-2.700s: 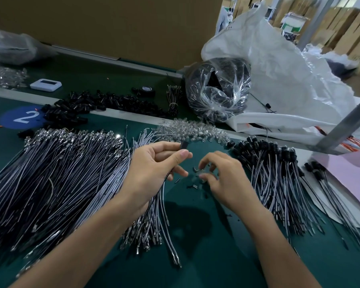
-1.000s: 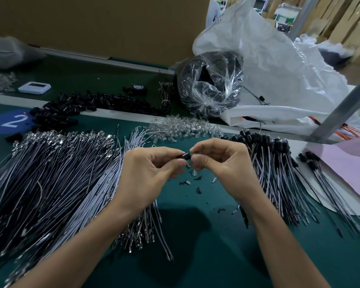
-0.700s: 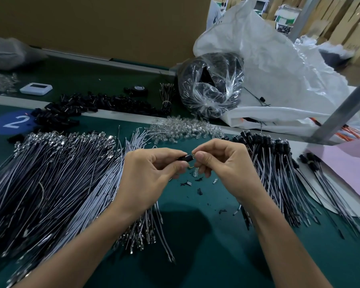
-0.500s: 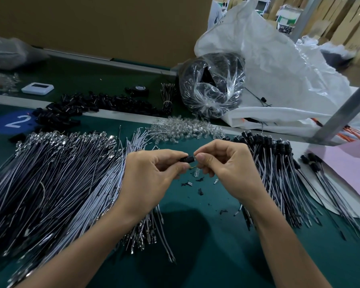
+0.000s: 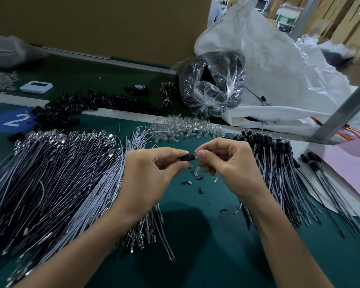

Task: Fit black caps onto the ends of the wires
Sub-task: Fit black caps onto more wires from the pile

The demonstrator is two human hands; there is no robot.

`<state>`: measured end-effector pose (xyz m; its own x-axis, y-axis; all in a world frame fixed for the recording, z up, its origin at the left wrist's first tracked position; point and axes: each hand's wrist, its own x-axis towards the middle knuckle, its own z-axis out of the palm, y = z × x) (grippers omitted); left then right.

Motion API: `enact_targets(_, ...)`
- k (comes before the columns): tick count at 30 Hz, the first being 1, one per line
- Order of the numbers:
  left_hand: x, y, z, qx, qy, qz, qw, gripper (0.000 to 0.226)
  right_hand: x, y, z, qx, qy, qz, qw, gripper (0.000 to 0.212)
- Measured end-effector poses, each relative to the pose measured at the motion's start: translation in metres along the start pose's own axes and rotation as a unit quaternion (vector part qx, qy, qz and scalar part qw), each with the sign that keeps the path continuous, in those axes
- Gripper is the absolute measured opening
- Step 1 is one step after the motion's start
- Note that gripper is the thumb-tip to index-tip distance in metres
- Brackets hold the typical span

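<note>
My left hand (image 5: 148, 173) pinches a small black cap (image 5: 186, 157) between thumb and forefinger, above the green mat. My right hand (image 5: 227, 163) pinches the cap's right end, where a small clear piece shows; fingertips of both hands nearly meet. A large pile of uncapped grey wires (image 5: 50, 179) lies to the left, partly under my left forearm. Capped wires (image 5: 279, 163) fan out on the right. Loose black caps (image 5: 87, 104) are heaped along the far strip.
A heap of clear bulbs (image 5: 185, 128) lies just beyond my hands. Small black and clear bits (image 5: 195, 181) litter the mat below them. A clear bag of black parts (image 5: 212, 84), a big white sack (image 5: 279, 65), a pink sheet (image 5: 345, 161) and a metal post (image 5: 345, 109) stand right.
My right hand left the bits on the mat and rose to meet the left hand at the cap. Over the last second both hands stayed together with small finger shifts.
</note>
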<state>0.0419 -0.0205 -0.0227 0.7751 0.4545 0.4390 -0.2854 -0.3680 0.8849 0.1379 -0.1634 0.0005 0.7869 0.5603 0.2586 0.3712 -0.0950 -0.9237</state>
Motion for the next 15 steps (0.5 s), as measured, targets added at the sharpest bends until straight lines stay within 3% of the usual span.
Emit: enact_targets(15,-0.0002,0.0007,0.0009,0.031,0.005,0.009,0.999,0.023,0.0013,0.0004,0.0011,-0.009,0.003,0.027,1.000,0.012)
